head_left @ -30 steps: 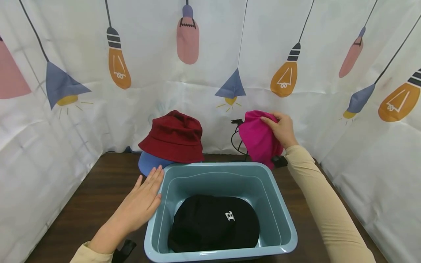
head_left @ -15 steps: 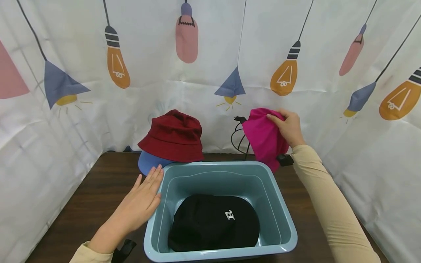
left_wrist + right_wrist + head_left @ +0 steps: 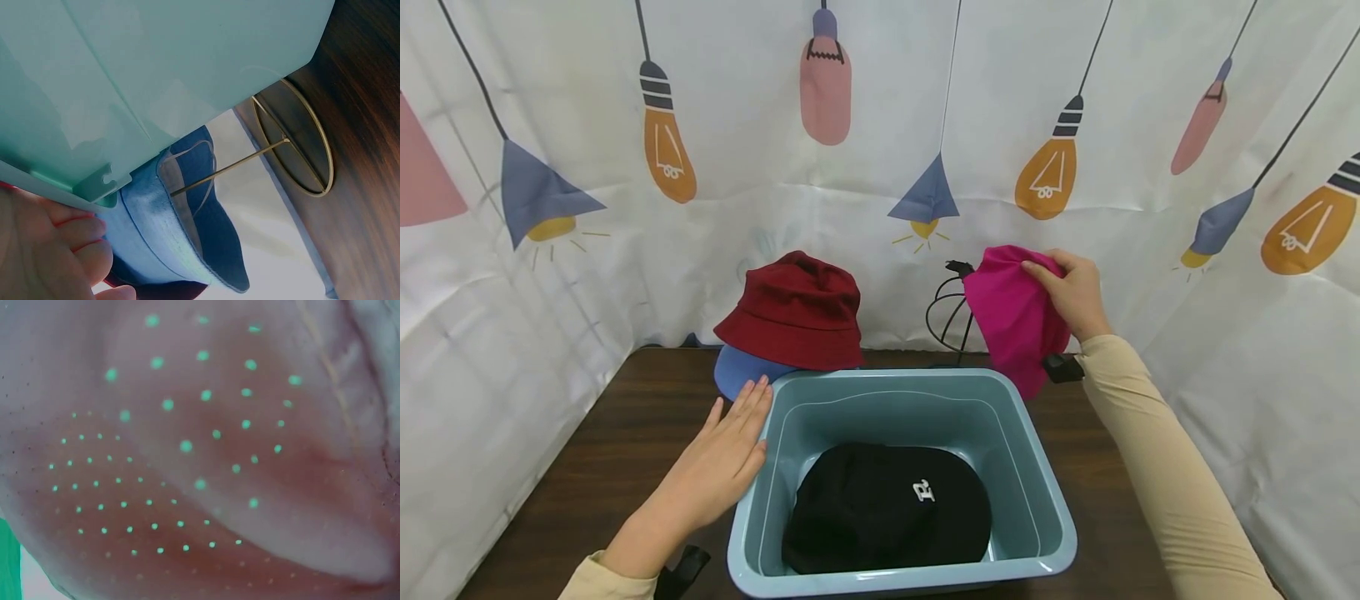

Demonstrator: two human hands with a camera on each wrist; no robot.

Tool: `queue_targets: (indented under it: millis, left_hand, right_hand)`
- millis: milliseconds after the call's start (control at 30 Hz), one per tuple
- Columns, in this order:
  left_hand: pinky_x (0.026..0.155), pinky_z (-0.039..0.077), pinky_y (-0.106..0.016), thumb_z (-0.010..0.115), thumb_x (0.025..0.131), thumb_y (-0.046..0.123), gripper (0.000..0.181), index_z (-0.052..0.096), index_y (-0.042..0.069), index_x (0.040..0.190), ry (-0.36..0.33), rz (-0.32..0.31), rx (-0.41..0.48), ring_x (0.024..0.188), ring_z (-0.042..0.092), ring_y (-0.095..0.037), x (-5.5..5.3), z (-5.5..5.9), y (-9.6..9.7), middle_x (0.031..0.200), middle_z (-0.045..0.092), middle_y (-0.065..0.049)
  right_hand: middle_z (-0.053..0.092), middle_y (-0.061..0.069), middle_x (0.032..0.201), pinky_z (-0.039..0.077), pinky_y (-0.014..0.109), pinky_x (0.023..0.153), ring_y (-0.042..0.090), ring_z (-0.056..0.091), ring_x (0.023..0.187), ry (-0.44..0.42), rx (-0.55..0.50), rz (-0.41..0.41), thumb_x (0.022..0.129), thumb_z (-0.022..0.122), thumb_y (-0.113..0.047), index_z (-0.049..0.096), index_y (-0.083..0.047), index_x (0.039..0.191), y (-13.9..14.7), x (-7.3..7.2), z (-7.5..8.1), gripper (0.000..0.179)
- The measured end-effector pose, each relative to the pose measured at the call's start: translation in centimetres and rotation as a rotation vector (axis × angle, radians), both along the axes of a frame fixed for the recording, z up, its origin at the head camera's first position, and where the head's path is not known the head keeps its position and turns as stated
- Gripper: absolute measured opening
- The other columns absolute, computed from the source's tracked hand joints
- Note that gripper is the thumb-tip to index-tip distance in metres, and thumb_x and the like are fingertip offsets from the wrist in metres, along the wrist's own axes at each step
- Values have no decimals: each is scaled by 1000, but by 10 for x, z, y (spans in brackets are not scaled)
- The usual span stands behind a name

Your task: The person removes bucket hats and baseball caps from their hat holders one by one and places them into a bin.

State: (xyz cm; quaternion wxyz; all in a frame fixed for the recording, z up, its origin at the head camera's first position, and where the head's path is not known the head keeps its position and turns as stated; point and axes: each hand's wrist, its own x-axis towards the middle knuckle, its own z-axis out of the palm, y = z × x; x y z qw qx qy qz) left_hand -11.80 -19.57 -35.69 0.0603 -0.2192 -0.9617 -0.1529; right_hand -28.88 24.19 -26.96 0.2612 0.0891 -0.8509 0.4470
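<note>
My right hand (image 3: 1072, 292) pinches the top of a bright pink hat (image 3: 1011, 312), which hangs beside a black wire hat stand (image 3: 951, 321). Close-up cloth dotted with green light (image 3: 187, 444) fills the right wrist view, too blurred to read further. At the left rim of the light blue plastic tub (image 3: 1037, 467) rests my left hand (image 3: 718, 467), its fingers straight. A black cap (image 3: 887, 508) with a small white emblem lies in the tub. In the left wrist view my left fingers (image 3: 94, 259) are beneath the tub's rim.
Behind the tub on the left, a dark red bucket hat (image 3: 797, 312) sits over a blue hat (image 3: 745, 375). A wire stand (image 3: 284, 140) holds the blue hat up. White printed cloth (image 3: 865, 192) encloses the dark wooden table (image 3: 647, 417).
My right hand has moved to the right with the pink hat, away from the wire stand, more of which now shows. My left hand has stayed at the tub's rim.
</note>
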Motion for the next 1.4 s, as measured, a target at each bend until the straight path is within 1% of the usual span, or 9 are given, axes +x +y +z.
queue_targets:
  millis: [233, 333, 500, 633, 700, 900, 1100, 1233, 1400]
  left_hand:
    - [111, 7, -56, 47, 95, 23, 62, 26, -6, 145, 0, -1, 3, 141, 14, -37, 1, 1, 0, 153, 22, -20]
    - [111, 6, -55, 47, 95, 23, 62, 25, -6, 145, -2, -1, 2, 141, 14, -37, 1, 1, 0, 153, 22, -20]
    - [111, 6, -56, 47, 95, 23, 62, 25, -6, 145, -9, -1, 5, 141, 14, -38, 1, 2, -1, 152, 22, -21]
    - [110, 9, -58, 47, 95, 23, 62, 26, -6, 145, -8, -5, 1, 140, 15, -38, 1, 2, -1, 152, 22, -21]
    - [110, 9, -57, 47, 95, 23, 62, 26, -6, 145, -9, -6, 2, 141, 15, -38, 1, 2, -1, 152, 22, -21]
    - [110, 9, -58, 47, 95, 24, 63, 25, -6, 146, -6, -6, -3, 141, 15, -38, 0, 2, -2, 152, 22, -20]
    - [112, 4, -55, 48, 95, 24, 63, 25, -6, 146, -9, -6, 3, 141, 14, -38, 0, 1, -2, 152, 22, -21]
    - [111, 6, -56, 47, 95, 24, 63, 25, -6, 146, -10, -4, 3, 141, 14, -38, 0, 1, -2, 152, 22, -20]
    - [110, 9, -58, 47, 95, 23, 63, 26, -5, 146, -10, -3, 4, 141, 14, -38, 0, 1, -1, 152, 22, -20]
  right_hand:
    - [61, -15, 77, 43, 15, 57, 9, 52, 66, 38, -2, -2, 86, 69, -27, 70, 2, 98, 6, 5, 9, 31]
    - [61, -16, 76, 43, 15, 56, 8, 52, 64, 34, -4, 5, 87, 69, -26, 70, 3, 99, 8, 8, 14, 32]
    - [61, -17, 74, 42, 15, 54, 8, 52, 61, 26, 24, 31, 86, 69, -24, 70, 2, 100, 11, 14, 22, 30]
    - [60, -14, 70, 42, 16, 52, 9, 50, 57, 18, 35, 45, 86, 70, -24, 69, 2, 99, 10, 21, 29, 29]
    - [60, -12, 69, 42, 17, 51, 9, 50, 56, 14, 41, 50, 86, 70, -25, 69, 2, 98, 9, 24, 32, 29]
    - [62, -9, 72, 46, 17, 52, 11, 53, 57, 18, 63, 75, 85, 71, -28, 70, -1, 98, 5, 29, 41, 31]
    - [61, -8, 69, 46, 17, 49, 10, 53, 53, 35, 70, 108, 84, 72, -23, 70, -1, 96, 1, 35, 47, 26]
    - [60, -8, 67, 45, 17, 48, 9, 51, 51, 31, 47, 147, 84, 72, -17, 71, 0, 93, -4, 43, 54, 20]
    - [62, -7, 70, 47, 18, 49, 11, 54, 52, 21, 52, 169, 84, 72, -18, 71, -2, 94, -9, 50, 60, 19]
